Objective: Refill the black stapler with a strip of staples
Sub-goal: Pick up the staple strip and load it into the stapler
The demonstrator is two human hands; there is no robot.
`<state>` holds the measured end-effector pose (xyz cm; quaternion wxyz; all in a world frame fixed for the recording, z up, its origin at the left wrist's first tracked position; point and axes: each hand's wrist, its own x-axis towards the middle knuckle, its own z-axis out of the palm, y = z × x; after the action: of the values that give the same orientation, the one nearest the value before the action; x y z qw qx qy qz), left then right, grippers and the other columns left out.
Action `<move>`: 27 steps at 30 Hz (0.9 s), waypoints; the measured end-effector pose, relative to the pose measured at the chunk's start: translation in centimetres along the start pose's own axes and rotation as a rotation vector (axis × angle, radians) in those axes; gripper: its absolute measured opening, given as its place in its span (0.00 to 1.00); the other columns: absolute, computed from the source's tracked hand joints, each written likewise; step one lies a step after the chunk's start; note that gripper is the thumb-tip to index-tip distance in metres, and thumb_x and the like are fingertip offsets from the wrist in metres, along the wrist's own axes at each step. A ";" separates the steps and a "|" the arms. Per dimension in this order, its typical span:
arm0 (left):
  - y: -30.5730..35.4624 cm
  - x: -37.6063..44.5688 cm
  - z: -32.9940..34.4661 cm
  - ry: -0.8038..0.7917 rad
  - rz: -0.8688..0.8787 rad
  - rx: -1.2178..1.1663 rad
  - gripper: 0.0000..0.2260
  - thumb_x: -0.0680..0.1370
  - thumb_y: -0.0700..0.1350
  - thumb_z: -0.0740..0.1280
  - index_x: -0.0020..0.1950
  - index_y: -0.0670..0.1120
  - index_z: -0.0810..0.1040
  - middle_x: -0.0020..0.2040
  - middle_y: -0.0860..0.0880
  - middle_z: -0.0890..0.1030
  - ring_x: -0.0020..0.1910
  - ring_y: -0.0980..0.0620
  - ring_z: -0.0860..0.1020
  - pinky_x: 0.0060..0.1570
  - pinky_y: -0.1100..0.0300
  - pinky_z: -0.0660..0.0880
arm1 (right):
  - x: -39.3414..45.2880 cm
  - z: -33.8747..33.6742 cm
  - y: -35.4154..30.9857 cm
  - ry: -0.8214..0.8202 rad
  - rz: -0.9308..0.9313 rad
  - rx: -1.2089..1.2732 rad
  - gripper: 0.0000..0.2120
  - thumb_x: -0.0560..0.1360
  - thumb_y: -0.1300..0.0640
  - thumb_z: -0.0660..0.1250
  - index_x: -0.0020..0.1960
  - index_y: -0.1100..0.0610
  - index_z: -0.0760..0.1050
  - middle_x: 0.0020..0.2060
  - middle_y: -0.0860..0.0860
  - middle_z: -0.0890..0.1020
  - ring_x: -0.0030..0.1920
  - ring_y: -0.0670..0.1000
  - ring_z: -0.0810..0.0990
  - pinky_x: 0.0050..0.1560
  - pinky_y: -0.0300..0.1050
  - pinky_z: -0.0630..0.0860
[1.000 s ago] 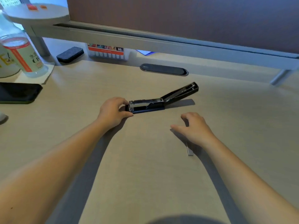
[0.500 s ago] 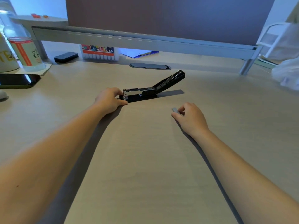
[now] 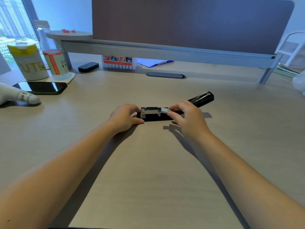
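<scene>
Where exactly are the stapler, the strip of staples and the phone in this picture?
stapler [image 3: 155,117]: head view, on its black base.
strip of staples [image 3: 165,110]: head view, on the silvery strip pinched by the right hand [image 3: 189,119].
phone [image 3: 41,87]: head view, on its dark screen.

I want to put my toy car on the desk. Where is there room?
The wide bare stretch of desk between the two forearms, in front of the stapler, is free. So is the right side past the right hand. The far left corner is crowded: phone, can, bottle.
</scene>
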<state>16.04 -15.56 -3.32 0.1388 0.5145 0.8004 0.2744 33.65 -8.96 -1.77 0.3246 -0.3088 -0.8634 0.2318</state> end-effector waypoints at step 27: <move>-1.3 -1.9 0.1 -0.025 0.103 -0.012 0.16 0.69 0.48 0.69 0.55 0.48 0.76 0.58 0.47 0.78 0.60 0.46 0.72 0.62 0.46 0.68 | 1.6 2.0 -1.2 -0.214 0.010 -0.087 0.10 0.74 0.58 0.63 0.52 0.60 0.77 0.49 0.57 0.82 0.45 0.50 0.74 0.47 0.43 0.70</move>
<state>15.92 -17.61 -4.28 0.1376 0.5578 0.7693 0.2796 30.87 -9.11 -1.74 0.2159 -0.3002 -0.9008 0.2274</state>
